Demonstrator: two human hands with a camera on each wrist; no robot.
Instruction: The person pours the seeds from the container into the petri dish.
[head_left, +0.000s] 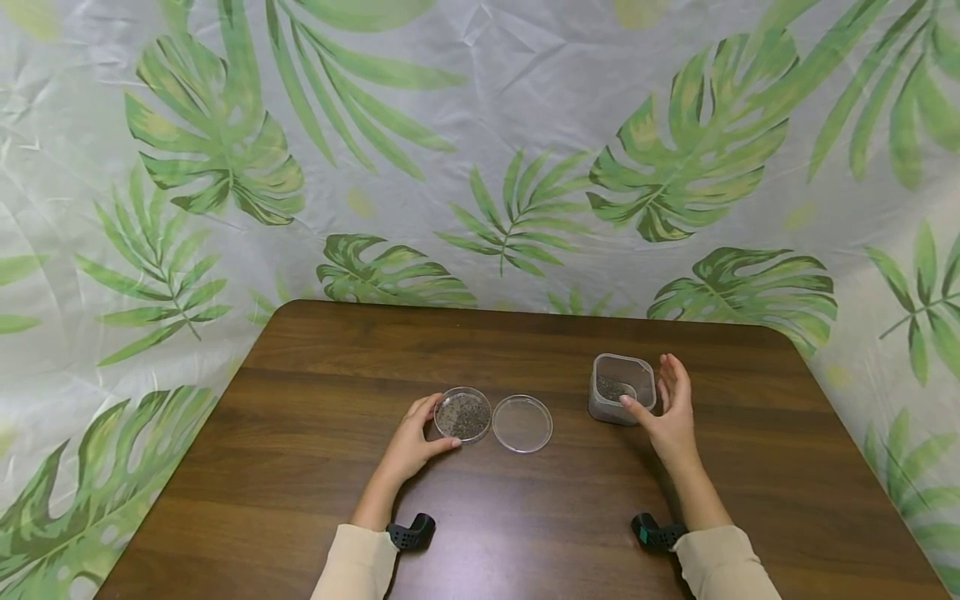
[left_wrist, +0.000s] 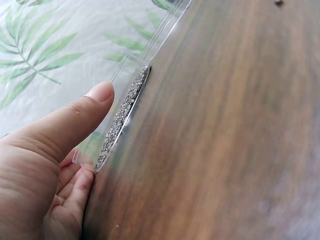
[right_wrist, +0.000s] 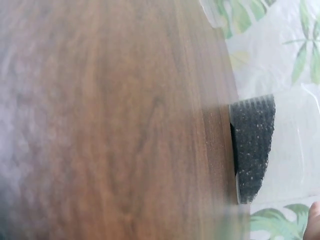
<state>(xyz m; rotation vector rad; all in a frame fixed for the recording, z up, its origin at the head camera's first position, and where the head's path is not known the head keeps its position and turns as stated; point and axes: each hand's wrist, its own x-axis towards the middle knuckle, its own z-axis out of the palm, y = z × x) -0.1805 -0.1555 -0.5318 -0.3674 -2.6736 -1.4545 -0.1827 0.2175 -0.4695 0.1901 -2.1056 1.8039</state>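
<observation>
My left hand [head_left: 412, 440] holds a clear round petri dish [head_left: 462, 414] of dark grey granules from its left side, thumb on the near rim and fingers at the far left. In the left wrist view the thumb lies along the dish wall, and the granules [left_wrist: 122, 117] form a thin layer at the bottom. Over on the right, my right hand [head_left: 672, 417] is spread beside a square clear tub [head_left: 622, 379], thumb tip at the near rim and fingers off its right side. Dark granules [right_wrist: 254, 145] lie sloped inside the tub.
A clear round lid or empty dish [head_left: 522, 423] lies flat just right of the petri dish. All stand on a dark wooden table [head_left: 337, 358], with a leaf-patterned sheet [head_left: 525, 100] hanging behind its far edge.
</observation>
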